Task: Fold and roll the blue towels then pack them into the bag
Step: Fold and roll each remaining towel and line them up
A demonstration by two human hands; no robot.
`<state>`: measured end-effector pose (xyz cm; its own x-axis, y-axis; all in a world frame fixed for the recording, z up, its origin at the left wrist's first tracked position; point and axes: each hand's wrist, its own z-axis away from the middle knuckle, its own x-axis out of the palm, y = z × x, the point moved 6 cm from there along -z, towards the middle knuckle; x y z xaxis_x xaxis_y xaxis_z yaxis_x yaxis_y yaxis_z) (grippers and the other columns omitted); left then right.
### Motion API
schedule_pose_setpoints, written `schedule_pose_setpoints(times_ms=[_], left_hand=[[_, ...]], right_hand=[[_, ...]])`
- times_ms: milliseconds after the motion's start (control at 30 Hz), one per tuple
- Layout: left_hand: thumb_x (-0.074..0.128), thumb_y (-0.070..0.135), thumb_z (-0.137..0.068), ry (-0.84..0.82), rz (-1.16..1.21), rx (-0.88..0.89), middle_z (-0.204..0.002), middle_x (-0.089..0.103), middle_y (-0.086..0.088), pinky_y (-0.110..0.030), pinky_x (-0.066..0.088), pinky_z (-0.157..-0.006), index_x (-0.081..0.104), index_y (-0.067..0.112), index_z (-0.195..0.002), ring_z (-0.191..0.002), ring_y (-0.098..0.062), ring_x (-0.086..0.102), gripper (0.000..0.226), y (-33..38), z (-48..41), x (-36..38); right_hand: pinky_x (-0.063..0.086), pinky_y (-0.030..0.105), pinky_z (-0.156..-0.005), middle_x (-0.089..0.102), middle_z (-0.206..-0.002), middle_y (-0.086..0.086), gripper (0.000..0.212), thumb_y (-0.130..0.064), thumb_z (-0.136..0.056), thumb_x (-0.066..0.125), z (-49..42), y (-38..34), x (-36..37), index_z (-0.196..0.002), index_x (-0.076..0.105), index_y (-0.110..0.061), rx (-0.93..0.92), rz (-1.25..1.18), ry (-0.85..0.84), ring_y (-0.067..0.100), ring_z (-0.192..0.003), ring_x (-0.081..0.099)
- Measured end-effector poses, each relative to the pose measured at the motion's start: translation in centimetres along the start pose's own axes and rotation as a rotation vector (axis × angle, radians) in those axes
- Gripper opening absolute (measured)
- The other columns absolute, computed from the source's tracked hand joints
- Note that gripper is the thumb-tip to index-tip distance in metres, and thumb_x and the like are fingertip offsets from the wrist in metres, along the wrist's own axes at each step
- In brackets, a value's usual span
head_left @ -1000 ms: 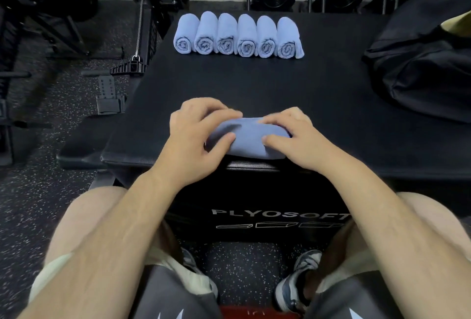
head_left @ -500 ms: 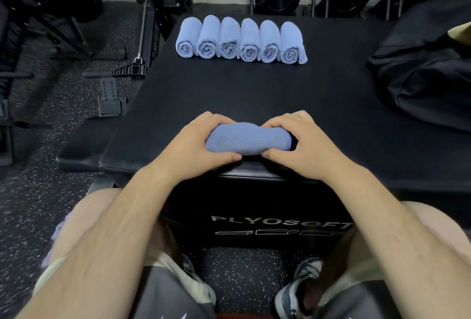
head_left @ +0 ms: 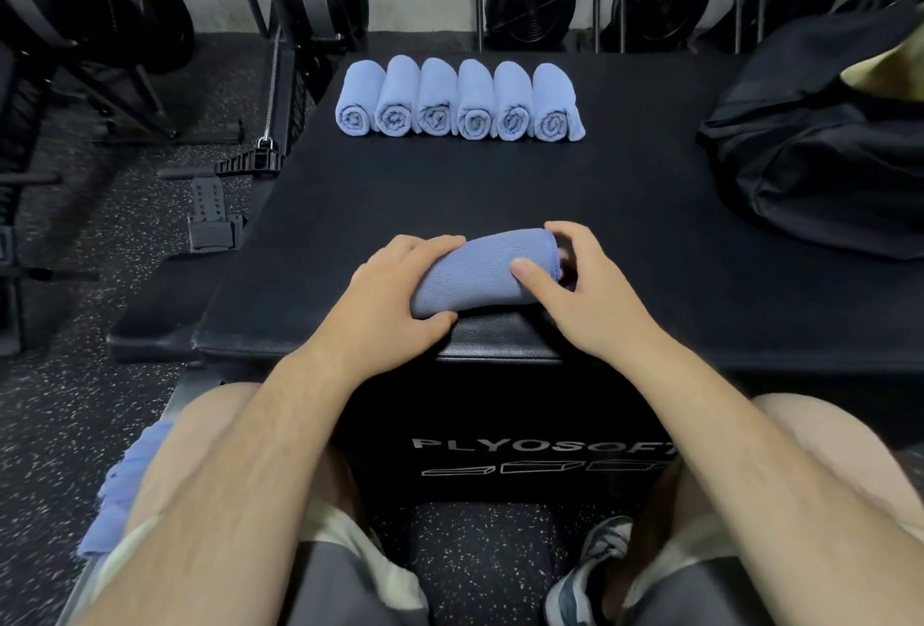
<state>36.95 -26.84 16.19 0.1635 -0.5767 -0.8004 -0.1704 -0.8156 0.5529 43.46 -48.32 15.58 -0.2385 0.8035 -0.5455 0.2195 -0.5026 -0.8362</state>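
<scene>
Sitting at the big black box, we have its padded top spread wide in front of us, knees tucked either side of the printed front. Over on the far right of that top slumps the black bag, well apart from everything else. Along the far edge, six rolled towels stand shoulder to shoulder in a neat row, spiral ends facing us, each touching its neighbour. Down by our left thigh, a bit of loose blue cloth hangs at the edge of view. And right at the near edge of the box, there's the blue towel itself, rolled up and lying slightly tilted, its right end further from us. Our left hand wraps the left end, fingers over the top and thumb tucked beneath. Our right hand cups the right end, thumb pressed on the roll, fingers curled round the open end.
</scene>
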Motion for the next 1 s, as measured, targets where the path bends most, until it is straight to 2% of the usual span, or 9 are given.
schedule_pose_setpoints(times_ms=[167,267,333,433,533,633,733,800,1000], left_hand=[[0.070,0.028,-0.078,0.068,0.079,-0.073,-0.103,0.059,0.016,-0.023,0.044,-0.084,0.058,0.039,-0.123,-0.103,-0.004,0.051,0.048,1.4,0.2,0.7],[0.074,0.038,-0.081,0.177,0.197,-0.173,-0.111,0.058,0.018,-0.013,0.041,-0.082,0.054,0.036,-0.133,-0.105,0.002,0.053,0.056,2.1,0.3,1.3],[0.073,0.049,-0.081,0.243,0.280,-0.211,-0.118,0.057,0.015,-0.018,0.048,-0.084,0.052,0.032,-0.136,-0.107,0.001,0.057,0.061,3.2,0.0,1.8],[0.074,0.053,-0.082,0.256,0.392,-0.264,-0.122,0.049,0.012,-0.026,0.055,-0.080,0.044,0.032,-0.143,-0.096,0.006,0.059,0.071,5.5,-0.5,2.5],[0.076,0.044,-0.082,0.215,0.484,-0.238,-0.123,0.046,0.010,-0.023,0.057,-0.076,0.044,0.033,-0.142,-0.092,0.005,0.062,0.069,7.2,-1.0,3.6],[0.076,0.036,-0.082,0.149,0.524,-0.206,-0.126,0.040,0.008,-0.032,0.061,-0.081,0.038,0.032,-0.148,-0.095,-0.004,0.065,0.076,8.4,-1.8,5.2],[0.077,0.033,-0.085,0.124,0.525,-0.154,-0.128,0.038,0.007,-0.011,0.051,-0.081,0.034,0.029,-0.151,-0.100,0.005,0.059,0.079,9.4,-3.4,6.2],[0.075,0.025,-0.085,0.114,0.521,-0.114,-0.127,0.041,0.004,-0.010,0.049,-0.082,0.038,0.025,-0.148,-0.108,0.004,0.055,0.073,9.8,-5.0,6.6],[0.072,0.010,-0.088,0.058,0.600,-0.050,-0.128,0.037,0.005,-0.008,0.046,-0.083,0.022,0.025,-0.159,-0.098,0.007,0.057,0.088,10.9,-9.9,7.6]], right_hand=[[0.041,0.009,-0.077,0.054,-0.122,-0.018,0.061,-0.048,-0.094,0.066,0.7,-0.1,-0.1,-0.145,0.037,-0.030,0.028,-0.099,0.155,-0.011,-0.102,0.056],[0.043,0.012,-0.072,0.050,-0.125,-0.010,0.042,-0.039,-0.092,0.071,1.7,-0.9,-0.6,-0.124,0.047,-0.029,-0.023,-0.096,0.321,-0.003,-0.096,0.060],[0.049,0.021,-0.073,0.057,-0.117,-0.011,0.027,-0.036,-0.094,0.067,2.4,-1.6,0.2,-0.115,0.051,-0.029,-0.058,-0.098,0.263,0.001,-0.089,0.064],[0.058,0.035,-0.081,0.066,-0.111,-0.012,0.026,-0.036,-0.105,0.048,3.8,-2.3,1.8,-0.130,0.049,-0.030,-0.010,-0.265,0.130,0.005,-0.088,0.069],[0.054,0.027,-0.083,0.071,-0.107,-0.015,0.030,-0.035,-0.104,0.048,3.9,-2.8,0.7,-0.133,0.055,-0.032,0.081,-0.429,0.146,-0.002,-0.094,0.068],[0.055,0.024,-0.081,0.072,-0.108,-0.016,0.028,-0.037,-0.099,0.058,3.2,-2.8,-0.4,-0.127,0.060,-0.034,0.107,-0.483,0.103,-0.002,-0.096,0.069],[0.056,0.033,-0.092,0.074,-0.113,-0.014,0.040,-0.037,-0.090,0.071,2.4,-2.0,-1.2,-0.128,0.059,-0.034,0.135,-0.524,0.083,0.003,-0.103,0.070],[0.054,0.037,-0.096,0.073,-0.115,-0.013,0.045,-0.039,-0.087,0.073,1.5,-1.5,-1.9,-0.129,0.059,-0.035,0.150,-0.560,0.096,0.006,-0.107,0.070],[0.056,0.036,-0.079,0.076,-0.099,0.001,0.037,-0.037,-0.079,0.069,-3.8,-0.3,-5.3,-0.111,0.069,-0.019,0.204,-0.571,0.197,0.018,-0.096,0.074]])
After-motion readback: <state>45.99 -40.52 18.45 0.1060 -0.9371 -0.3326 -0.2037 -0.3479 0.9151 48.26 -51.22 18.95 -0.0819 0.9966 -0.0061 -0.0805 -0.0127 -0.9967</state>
